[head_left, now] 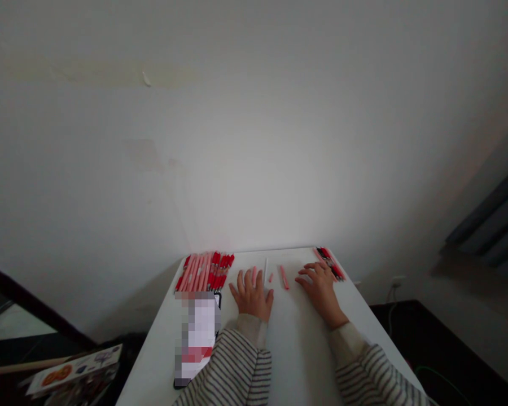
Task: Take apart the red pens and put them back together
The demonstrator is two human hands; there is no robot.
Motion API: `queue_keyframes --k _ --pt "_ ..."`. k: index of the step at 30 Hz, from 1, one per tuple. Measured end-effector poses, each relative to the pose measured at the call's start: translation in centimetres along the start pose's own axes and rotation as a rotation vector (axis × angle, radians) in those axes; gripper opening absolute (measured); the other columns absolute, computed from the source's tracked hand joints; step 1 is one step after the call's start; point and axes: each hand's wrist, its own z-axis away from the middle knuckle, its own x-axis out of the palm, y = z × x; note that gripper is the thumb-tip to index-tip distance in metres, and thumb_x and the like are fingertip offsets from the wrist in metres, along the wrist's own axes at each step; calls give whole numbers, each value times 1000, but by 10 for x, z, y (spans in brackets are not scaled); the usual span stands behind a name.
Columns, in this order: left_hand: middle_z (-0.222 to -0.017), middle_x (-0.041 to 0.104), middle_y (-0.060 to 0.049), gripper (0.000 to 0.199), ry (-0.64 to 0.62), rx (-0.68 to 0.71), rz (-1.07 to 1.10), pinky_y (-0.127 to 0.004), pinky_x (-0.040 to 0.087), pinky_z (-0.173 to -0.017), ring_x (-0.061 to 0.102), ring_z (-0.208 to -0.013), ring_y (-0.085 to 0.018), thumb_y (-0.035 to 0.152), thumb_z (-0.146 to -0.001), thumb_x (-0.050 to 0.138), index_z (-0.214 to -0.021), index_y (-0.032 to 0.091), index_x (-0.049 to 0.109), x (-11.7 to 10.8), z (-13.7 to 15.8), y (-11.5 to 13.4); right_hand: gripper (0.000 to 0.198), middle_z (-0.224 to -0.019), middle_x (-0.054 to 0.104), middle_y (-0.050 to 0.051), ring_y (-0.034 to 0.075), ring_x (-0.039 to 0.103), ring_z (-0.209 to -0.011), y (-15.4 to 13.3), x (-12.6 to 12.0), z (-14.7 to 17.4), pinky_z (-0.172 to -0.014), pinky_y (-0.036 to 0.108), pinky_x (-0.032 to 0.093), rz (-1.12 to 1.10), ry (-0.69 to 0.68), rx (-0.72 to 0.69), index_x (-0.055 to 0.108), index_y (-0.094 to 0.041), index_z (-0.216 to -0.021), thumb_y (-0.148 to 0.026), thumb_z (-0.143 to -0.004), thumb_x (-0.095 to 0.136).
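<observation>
My left hand (253, 298) rests palm down on the white table with its fingers spread. A pink pen part (254, 275) and a thin white stick (266, 269), perhaps a refill, lie by its fingertips. Just right of these are a small pink piece (271, 277) and a longer pink pen part (284, 278). My right hand (320, 288) is open with fingers slightly bent, low over the table. It is beside a small group of pink, red and black pens (333, 267), partly covering them. I see nothing held in either hand.
A row of many pink and red pens (201, 272) lies at the table's back left. A phone (197, 338) with a blurred screen is in front of it, partly under my left sleeve. The white table (296, 361) meets the wall (254, 169). Printed sheets (74, 369) are at lower left.
</observation>
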Motion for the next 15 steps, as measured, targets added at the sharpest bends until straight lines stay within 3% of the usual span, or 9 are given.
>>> queue_keyframes --k 6,15 --pt "-136 49 -6 36 52 51 51 -65 12 -109 28 -135 -31 34 -73 64 -109 35 64 4 -5 4 9 -99 61 6 25 46 -105 -5 5 1 -93 45 36 5 -35 -28 70 -25 -79 -32 -79 64" --pt "-131 52 -6 13 76 34 46 -69 11 -107 31 -133 -31 32 -77 60 -86 27 69 10 -16 13 13 -87 64 6 24 50 -97 -9 2 1 -87 40 38 -49 -50 -43 70 -24 -80 -34 -82 61"
